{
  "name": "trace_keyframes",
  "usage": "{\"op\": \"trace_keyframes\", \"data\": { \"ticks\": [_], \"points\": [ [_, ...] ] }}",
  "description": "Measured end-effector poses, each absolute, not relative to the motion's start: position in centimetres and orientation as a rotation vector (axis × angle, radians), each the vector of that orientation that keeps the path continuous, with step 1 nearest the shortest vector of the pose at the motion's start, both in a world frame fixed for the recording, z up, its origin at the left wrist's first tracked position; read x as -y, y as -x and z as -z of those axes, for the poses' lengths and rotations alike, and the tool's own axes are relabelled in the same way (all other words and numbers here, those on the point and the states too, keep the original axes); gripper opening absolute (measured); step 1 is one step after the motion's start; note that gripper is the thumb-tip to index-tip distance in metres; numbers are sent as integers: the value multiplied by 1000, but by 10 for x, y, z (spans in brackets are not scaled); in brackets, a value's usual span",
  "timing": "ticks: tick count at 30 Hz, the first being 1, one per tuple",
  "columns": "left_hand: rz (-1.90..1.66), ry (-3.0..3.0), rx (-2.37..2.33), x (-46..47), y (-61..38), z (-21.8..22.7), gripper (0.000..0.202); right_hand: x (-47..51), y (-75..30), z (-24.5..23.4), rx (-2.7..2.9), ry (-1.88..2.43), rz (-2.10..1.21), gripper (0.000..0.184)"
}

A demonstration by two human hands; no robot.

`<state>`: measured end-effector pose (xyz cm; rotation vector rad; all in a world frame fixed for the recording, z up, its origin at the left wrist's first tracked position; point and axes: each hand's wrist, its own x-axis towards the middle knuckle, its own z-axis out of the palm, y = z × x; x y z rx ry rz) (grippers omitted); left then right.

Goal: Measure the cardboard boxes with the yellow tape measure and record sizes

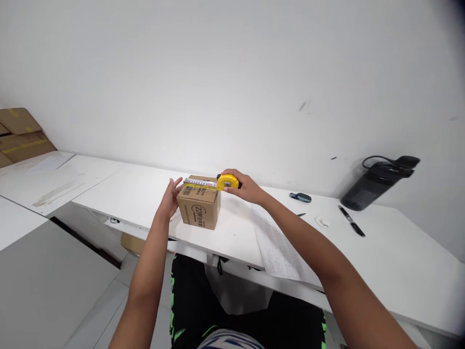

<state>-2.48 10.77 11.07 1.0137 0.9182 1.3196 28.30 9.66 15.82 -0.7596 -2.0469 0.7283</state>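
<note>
A small cardboard box with a printed round logo stands on the white table. My right hand grips a yellow tape measure at the box's top right edge. Its tape blade is stretched leftward across the top of the box. My left hand is at the box's left side, fingers pinching the free end of the blade at the top left corner.
A sheet of paper lies right of the box. Further right are a small dark blue object, a black pen and a dark water bottle lying on its side. Flattened cardboard leans at far left.
</note>
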Motion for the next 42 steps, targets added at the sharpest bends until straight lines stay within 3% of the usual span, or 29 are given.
{"op": "trace_keyframes", "data": {
  "ticks": [9, 26, 42],
  "points": [
    [-1474, -1096, -1034, -95, 0, -93, 73, -99, -284, -148, 2054, 795, -737, 47],
    [-1586, -987, -1057, -95, -7, -91, 70, -102, -287, -134, 2034, 781, -700, 47],
    [-1636, -1073, -1129, -98, -11, -88, 55, -92, -302, -124, 2062, 854, -619, 46]
  ]
}}
